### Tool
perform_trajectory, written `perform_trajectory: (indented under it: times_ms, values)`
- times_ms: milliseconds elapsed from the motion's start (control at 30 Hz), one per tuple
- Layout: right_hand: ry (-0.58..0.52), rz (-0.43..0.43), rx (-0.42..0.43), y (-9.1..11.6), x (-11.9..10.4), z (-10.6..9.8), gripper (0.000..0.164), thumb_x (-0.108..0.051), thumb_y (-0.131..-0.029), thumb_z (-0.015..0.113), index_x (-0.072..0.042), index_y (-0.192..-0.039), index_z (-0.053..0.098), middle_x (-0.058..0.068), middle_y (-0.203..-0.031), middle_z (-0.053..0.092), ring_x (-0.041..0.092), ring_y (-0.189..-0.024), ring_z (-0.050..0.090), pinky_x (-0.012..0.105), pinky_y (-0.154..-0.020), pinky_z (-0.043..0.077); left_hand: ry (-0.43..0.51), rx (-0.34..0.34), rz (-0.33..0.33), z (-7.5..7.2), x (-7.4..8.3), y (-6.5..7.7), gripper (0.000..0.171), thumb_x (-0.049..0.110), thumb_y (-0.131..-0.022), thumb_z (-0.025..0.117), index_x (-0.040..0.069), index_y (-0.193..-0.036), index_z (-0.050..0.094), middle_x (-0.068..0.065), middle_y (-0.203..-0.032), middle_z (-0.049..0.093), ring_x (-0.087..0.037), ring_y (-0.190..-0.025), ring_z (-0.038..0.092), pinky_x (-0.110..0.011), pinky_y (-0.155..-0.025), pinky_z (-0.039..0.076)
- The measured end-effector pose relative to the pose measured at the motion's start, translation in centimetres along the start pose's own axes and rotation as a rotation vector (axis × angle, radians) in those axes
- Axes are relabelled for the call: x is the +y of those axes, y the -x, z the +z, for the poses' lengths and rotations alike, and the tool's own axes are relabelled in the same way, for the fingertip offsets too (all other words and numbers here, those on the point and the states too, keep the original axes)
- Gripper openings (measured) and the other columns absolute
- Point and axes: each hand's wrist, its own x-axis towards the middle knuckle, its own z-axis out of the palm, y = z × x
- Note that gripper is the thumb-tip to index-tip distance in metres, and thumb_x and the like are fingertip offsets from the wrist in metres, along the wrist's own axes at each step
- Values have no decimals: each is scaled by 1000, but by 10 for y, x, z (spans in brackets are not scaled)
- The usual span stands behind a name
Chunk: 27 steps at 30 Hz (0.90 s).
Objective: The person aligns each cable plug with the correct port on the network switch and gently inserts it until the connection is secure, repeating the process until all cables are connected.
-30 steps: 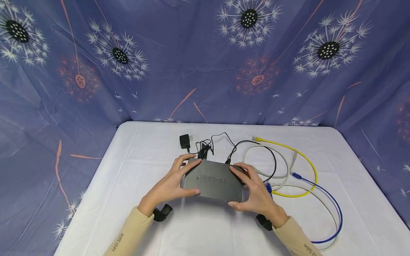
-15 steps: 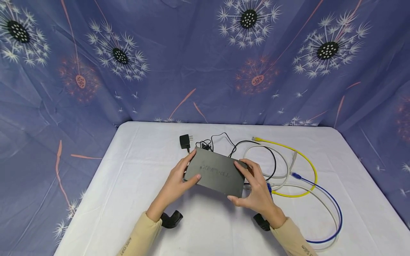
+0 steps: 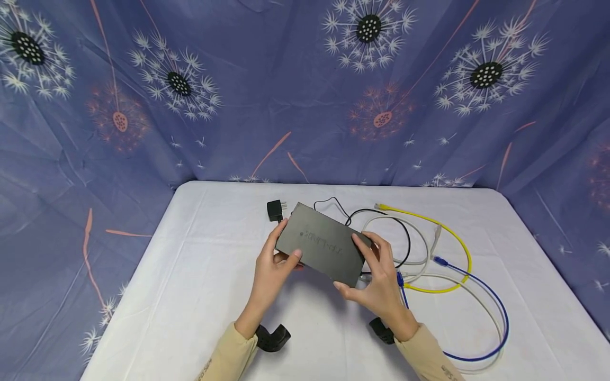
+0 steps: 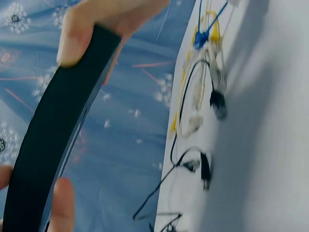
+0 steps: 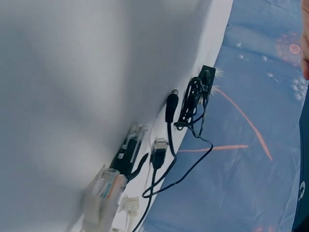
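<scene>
A flat dark grey network switch (image 3: 321, 243), with faint embossed lettering on its top face, is held above the white table. My left hand (image 3: 269, 270) grips its left end, thumb along the near edge and other fingers partly hidden beneath. At the right end my right hand (image 3: 381, 280) holds it, fingertips on the far corner and thumb at the near edge. The box slants, its left end farther from me than its right. The left wrist view shows the switch (image 4: 53, 135) edge-on, between thumb and fingers. Only a sliver of the switch (image 5: 301, 159) enters the right wrist view.
A black power adapter (image 3: 275, 210) lies at the back, its cord bundle (image 5: 190, 104) and barrel plug (image 5: 171, 106) visible in the right wrist view. Right of the hands lie a yellow cable (image 3: 469, 254), a blue cable (image 3: 508, 317), grey cables and a black cable (image 3: 410, 243).
The switch has come up off the table and turned clockwise, its left end swinging away from me. My left hand has moved right and up with it, shifting its grip underneath.
</scene>
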Motion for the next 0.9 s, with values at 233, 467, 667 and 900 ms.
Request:
perform_trajectory:
  times_ms: [233, 467, 667, 900]
  values:
    - [34, 2, 57, -5, -5, 6, 86, -60, -73, 69, 2, -131, 55, 28, -129, 44, 37, -111, 44, 25, -98, 33, 72, 63, 29, 11, -10, 0, 72, -2, -93, 57, 10, -152, 19, -16, -145, 31, -38, -93, 63, -42, -75, 53]
    - [65, -13, 115, -10, -14, 11, 85, -60, -74, 68, 4, -129, 56, 30, -127, 46, 39, -109, 46, 25, -97, 34, 68, 100, 87, 14, -27, -5, 72, 7, -94, 59, 23, -153, 20, 0, -153, 21, -36, -98, 63, -32, -76, 52]
    - [77, -9, 153, -13, -21, 17, 84, -59, -76, 68, 4, -130, 55, 30, -127, 45, 42, -111, 45, 33, -92, 37, 101, 76, 127, 18, -26, -7, 73, 10, -94, 60, 29, -152, 19, -4, -151, 25, -35, -100, 63, -35, -80, 51]
    - [85, 41, 210, -12, -30, 25, 85, -59, -75, 68, 3, -131, 55, 29, -127, 45, 41, -113, 43, 32, -93, 36, 88, 67, 154, 23, -21, -11, 75, 8, -94, 59, 24, -153, 16, -9, -155, 15, -38, -104, 60, -36, -83, 50]
